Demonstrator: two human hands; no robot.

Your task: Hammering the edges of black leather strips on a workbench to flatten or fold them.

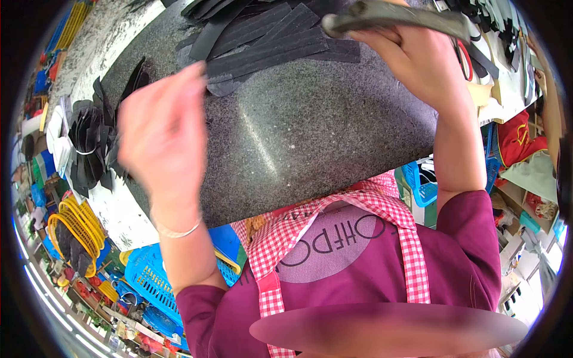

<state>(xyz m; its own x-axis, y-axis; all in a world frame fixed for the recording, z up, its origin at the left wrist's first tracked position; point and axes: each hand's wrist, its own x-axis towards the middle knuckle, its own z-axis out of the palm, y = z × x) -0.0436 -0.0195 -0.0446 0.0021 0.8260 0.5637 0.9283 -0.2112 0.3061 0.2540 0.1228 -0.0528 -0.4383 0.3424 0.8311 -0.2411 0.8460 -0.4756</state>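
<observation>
My right hand is closed around a worn grey hammer-like tool, raised over the far right of the dark stone slab. One end of the tool is rounded; the other reaches past my knuckles. My left hand, smeared by motion, is above the slab's left side. Its fingertips point toward the near ends of the black strips, which lie overlapping across the far part of the slab. Whether those fingers hold anything does not show.
Bundled black pieces rest on the white tabletop to the left. Below that side are a blue basket and yellow baskets. Red-handled scissors lie at the right, near another blue basket.
</observation>
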